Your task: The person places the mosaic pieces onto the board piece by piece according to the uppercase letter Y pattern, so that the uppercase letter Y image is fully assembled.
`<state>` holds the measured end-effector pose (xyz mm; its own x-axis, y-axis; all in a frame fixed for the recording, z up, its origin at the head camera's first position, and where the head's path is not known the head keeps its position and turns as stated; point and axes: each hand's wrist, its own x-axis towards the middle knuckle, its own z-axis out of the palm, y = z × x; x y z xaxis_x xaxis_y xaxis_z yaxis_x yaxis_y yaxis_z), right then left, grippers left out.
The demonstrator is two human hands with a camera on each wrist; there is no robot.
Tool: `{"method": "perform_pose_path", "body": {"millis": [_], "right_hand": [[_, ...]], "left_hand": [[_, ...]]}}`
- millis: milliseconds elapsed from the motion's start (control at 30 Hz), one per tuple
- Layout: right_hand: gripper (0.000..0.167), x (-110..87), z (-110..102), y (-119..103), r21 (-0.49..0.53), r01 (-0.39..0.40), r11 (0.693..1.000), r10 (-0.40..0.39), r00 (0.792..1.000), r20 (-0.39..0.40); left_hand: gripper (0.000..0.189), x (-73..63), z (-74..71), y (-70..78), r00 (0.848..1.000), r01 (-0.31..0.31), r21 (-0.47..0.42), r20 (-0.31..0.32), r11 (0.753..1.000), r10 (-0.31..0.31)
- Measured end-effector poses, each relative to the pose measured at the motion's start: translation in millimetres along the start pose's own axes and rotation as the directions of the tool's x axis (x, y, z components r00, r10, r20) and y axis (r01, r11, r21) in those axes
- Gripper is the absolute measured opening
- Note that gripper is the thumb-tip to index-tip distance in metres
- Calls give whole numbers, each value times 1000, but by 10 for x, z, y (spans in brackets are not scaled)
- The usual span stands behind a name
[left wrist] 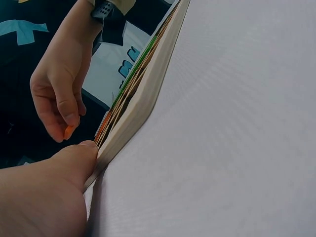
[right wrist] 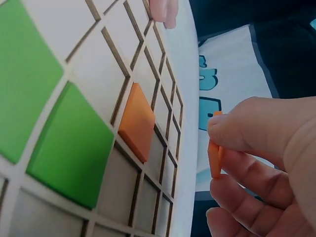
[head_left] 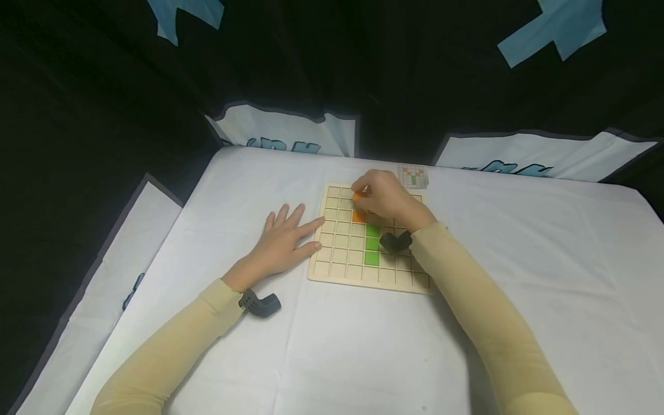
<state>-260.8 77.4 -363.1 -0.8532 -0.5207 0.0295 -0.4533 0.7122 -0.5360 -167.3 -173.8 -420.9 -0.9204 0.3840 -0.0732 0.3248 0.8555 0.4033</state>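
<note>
A pale wooden grid board (head_left: 334, 269) lies on the white table. Three green tiles (head_left: 372, 258) sit in a column near its middle. One orange tile (right wrist: 138, 122) fills a cell diagonally off the topmost green one. Over the board's far part, my right hand (head_left: 388, 197) pinches another orange tile (right wrist: 215, 153) between thumb and fingers, held above the surface. My left hand (head_left: 282, 243) lies with fingers spread on the table to the left, its thumb and index fingertip at the board's left edge.
Just behind the board lies a small card (head_left: 413, 176) printed with a coloured grid. White cloth covers the table (head_left: 363, 346), and a black curtain (head_left: 363, 69) with blue tape pieces hangs beyond its far edge.
</note>
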Motion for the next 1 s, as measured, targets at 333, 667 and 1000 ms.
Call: {"method": "perform_pose_path", "body": {"millis": [333, 667, 1000], "right_hand": [[28, 148, 117, 5, 10, -44, 999, 44, 998, 55], [26, 199, 186, 0, 15, -60, 998, 58, 995, 83], [30, 236, 241, -55, -12, -72, 997, 73, 991, 110]], "left_hand": [[59, 2, 30, -7, 1000, 3, -6, 1, 1000, -3], [59, 4, 29, -5, 1000, -9, -6, -2, 1000, 9], [59, -3, 15, 11, 1000, -9, -1, -5, 1000, 9]]}}
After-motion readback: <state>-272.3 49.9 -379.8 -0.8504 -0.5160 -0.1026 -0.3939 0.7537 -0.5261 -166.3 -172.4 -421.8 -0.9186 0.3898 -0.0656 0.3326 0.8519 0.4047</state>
